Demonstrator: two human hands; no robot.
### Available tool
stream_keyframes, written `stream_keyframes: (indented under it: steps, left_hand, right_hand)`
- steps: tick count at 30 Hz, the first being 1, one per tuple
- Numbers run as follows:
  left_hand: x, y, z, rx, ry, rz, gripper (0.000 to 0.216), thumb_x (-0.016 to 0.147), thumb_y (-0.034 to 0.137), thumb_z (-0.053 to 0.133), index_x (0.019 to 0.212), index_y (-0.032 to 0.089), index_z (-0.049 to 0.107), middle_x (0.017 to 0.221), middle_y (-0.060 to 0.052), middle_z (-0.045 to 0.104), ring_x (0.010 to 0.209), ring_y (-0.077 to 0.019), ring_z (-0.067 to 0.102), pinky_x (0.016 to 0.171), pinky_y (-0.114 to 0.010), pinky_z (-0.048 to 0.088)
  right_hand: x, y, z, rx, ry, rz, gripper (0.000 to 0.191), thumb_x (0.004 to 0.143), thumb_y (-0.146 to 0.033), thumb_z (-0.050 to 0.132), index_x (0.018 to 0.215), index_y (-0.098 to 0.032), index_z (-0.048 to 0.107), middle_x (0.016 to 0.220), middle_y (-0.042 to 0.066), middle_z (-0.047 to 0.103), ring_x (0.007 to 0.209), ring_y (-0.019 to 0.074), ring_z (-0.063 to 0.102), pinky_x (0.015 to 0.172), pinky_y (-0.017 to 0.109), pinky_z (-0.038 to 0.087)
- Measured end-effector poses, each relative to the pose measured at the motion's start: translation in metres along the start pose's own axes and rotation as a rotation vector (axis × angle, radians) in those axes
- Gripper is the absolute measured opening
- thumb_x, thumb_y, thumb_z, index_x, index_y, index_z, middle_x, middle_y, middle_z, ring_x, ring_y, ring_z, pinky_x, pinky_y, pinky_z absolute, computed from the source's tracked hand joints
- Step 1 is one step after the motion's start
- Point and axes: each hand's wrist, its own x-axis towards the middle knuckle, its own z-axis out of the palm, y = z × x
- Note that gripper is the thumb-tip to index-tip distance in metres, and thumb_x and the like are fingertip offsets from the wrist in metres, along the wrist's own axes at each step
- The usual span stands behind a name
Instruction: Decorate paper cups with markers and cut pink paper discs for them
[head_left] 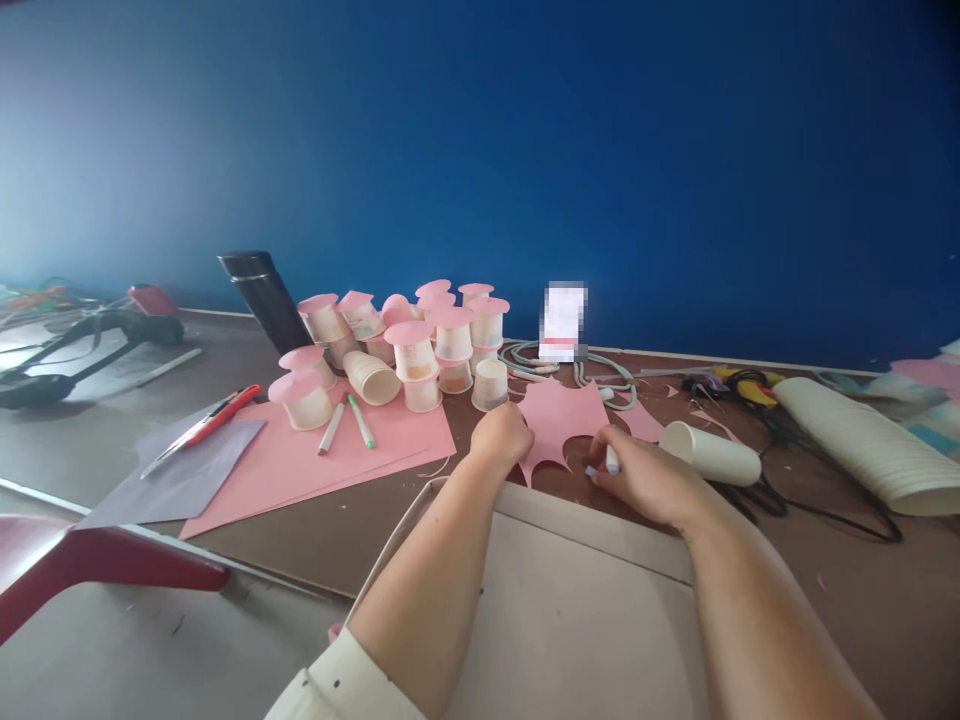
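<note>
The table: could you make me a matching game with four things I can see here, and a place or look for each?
1. Two pens
2. Bottle
3. Long cup stack
4. Left hand

A. On its side, at the far right of the view
B. At the edge of a jagged pink piece
C. On pink sheets
D. Black, near the blue wall

Pairs: 1-C, 2-D, 3-A, 4-B

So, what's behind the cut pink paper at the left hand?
Behind the cut pink paper, a pale coiled cable lies on the brown table, with a pixelated bright object before the blue wall. Anything directly beneath the paper is covered.
</note>
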Motion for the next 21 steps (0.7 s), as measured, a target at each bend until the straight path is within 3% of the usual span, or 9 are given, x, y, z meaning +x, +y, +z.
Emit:
stream_keyframes:
  steps: [5,12,18,21]
  left_hand:
    - [-0.009,0.007,-0.004,0.087,-0.103,-0.012,0.026,0.072,0.019,0.061,0.097,0.013,0.069,0.102,-0.017,0.072,0.090,-0.0278,0.068,0.070,-0.032,0.050]
    - [-0.018,0.008,-0.011,0.202,-0.190,0.053,0.028,0.065,0.018,0.066,0.092,0.013,0.070,0.096,-0.016,0.073,0.090,-0.0292,0.068,0.070,-0.033,0.051]
    - [-0.024,0.002,-0.019,0.254,-0.208,0.031,0.020,0.062,0.019,0.066,0.082,0.017,0.071,0.082,-0.012,0.073,0.081,-0.0276,0.068,0.066,-0.032,0.051]
    - [-0.025,-0.004,-0.022,0.230,-0.130,-0.020,0.014,0.067,0.026,0.064,0.077,0.017,0.070,0.084,-0.015,0.072,0.082,-0.0301,0.068,0.067,-0.034,0.050]
  right_hand:
    - [0.009,0.005,-0.004,0.033,0.181,0.175,0.029,0.079,-0.041,0.058,0.104,-0.028,0.058,0.091,0.004,0.069,0.079,0.0234,0.063,0.058,0.030,0.036]
    - [0.014,0.007,-0.007,0.151,0.463,0.352,0.032,0.081,-0.045,0.054,0.109,-0.030,0.056,0.101,0.004,0.071,0.086,0.0274,0.064,0.060,0.033,0.037]
    - [0.013,0.000,-0.001,0.237,0.694,0.246,0.036,0.079,-0.038,0.058,0.113,-0.027,0.054,0.109,0.004,0.069,0.098,0.0273,0.062,0.065,0.033,0.039]
    - [0.011,-0.010,0.001,0.301,0.696,0.150,0.035,0.081,-0.036,0.056,0.115,-0.027,0.054,0.108,0.004,0.069,0.099,0.0265,0.062,0.069,0.034,0.040]
